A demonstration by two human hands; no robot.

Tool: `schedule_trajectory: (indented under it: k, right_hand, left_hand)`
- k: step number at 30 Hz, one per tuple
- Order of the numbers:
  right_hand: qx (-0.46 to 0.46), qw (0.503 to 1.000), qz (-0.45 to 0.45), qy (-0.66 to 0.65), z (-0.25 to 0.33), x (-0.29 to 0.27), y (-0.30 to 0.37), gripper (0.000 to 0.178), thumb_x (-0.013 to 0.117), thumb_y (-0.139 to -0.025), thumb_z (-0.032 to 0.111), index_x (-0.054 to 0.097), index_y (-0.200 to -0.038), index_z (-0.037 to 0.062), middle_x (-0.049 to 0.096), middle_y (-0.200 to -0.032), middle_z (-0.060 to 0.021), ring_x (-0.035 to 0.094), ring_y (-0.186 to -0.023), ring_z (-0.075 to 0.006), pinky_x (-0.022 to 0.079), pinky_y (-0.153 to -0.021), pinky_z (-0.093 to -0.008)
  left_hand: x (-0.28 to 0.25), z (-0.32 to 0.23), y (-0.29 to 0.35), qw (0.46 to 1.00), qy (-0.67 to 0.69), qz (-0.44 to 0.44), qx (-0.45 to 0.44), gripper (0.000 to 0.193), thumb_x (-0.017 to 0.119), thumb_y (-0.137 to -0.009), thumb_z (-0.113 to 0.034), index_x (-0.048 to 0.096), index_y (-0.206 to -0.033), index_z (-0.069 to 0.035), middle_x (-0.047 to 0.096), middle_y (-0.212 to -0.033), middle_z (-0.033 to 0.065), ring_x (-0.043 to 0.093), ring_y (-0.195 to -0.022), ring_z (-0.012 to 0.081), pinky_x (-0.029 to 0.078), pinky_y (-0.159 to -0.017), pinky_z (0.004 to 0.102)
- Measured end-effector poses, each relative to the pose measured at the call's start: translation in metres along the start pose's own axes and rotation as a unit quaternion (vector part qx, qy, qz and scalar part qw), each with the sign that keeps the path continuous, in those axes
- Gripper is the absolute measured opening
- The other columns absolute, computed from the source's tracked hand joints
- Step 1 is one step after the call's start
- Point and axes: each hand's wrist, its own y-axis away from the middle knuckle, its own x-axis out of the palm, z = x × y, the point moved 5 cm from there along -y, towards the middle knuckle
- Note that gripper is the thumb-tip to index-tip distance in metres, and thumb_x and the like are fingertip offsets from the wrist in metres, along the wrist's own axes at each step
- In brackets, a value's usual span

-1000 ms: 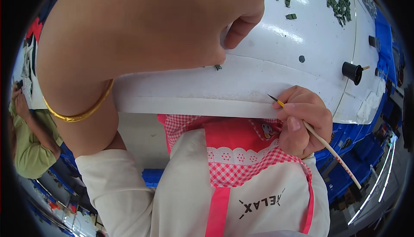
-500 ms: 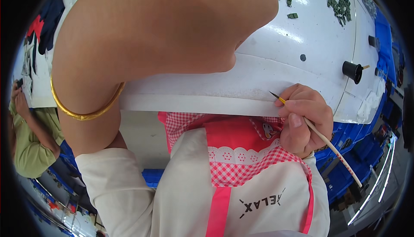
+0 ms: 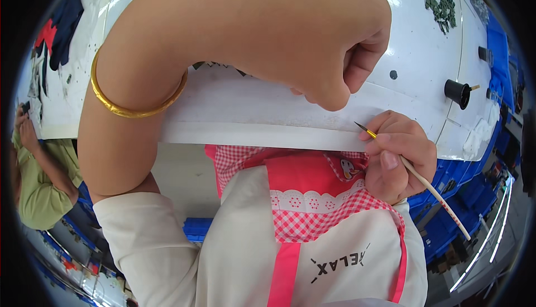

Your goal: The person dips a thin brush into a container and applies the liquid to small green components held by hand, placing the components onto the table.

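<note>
My left hand (image 3: 329, 33) arches over the white table (image 3: 262, 103), its fingers curled in. Whatever its fingertips hold, if anything, is hidden behind the hand. A gold bangle (image 3: 134, 112) circles that wrist. My right hand (image 3: 405, 156) rests at the table's near edge, closed around a thin paintbrush (image 3: 432, 191) with a pale handle. The brush's dark pointed tip aims up and left, apart from my left hand. Small dark green pieces (image 3: 207, 64) peek out from under my left forearm. A pile of similar green pieces (image 3: 441, 11) lies at the far right.
A small black cup (image 3: 456, 92) with a stick in it stands on the right, near crumpled white tissue (image 3: 479, 134). A dark round spot (image 3: 393, 75) marks the tabletop. Dark cloth (image 3: 66, 25) lies at the far left. Another person's green sleeve (image 3: 47, 195) shows at the left edge.
My left hand has moved right and nearer to me, and its curled fingers now show. It covers the loose green pieces seen before. My right hand and the brush have shifted slightly right.
</note>
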Motion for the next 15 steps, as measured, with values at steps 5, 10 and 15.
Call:
schedule_trajectory:
  k: [5,10,15]
  right_hand:
    - [-0.002,1.0,-0.005,-0.018,-0.002,-0.001,0.001,0.014,0.051,-0.081,-0.007,0.056,-0.094,-0.0045,0.055,-0.069,-0.0103,0.049,-0.055,-0.0165,0.045,-0.052,-0.0313]
    - [-0.02,0.999,-0.007,-0.027,0.0,0.0,0.0,0.015,0.051,-0.081,-0.007,0.056,-0.094,-0.005,0.055,-0.07,-0.0107,0.049,-0.055,-0.0171,0.046,-0.054,-0.0325]
    - [-0.032,0.999,0.021,-0.014,-0.003,0.004,-0.001,0.015,0.051,-0.079,-0.01,0.055,-0.093,-0.0052,0.055,-0.07,-0.0114,0.049,-0.055,-0.0182,0.047,-0.054,-0.0331]
  left_hand:
    - [0.001,0.006,-0.004,0.997,0.027,0.056,-0.035,0.013,0.057,-0.079,-0.01,0.064,-0.081,0.001,0.063,-0.071,0.0098,0.058,-0.062,0.0205,0.048,-0.061,0.0286]
    - [0.006,0.011,0.012,0.985,0.063,-0.001,0.159,0.02,0.053,-0.082,-0.013,0.067,-0.085,0.001,0.064,-0.076,0.0115,0.059,-0.066,0.0235,0.049,-0.065,0.0312]
    - [0.016,0.015,-0.006,0.98,0.056,-0.029,0.188,0.02,0.053,-0.082,-0.014,0.067,-0.085,0.001,0.064,-0.077,0.0116,0.059,-0.066,0.0235,0.049,-0.065,0.0312]
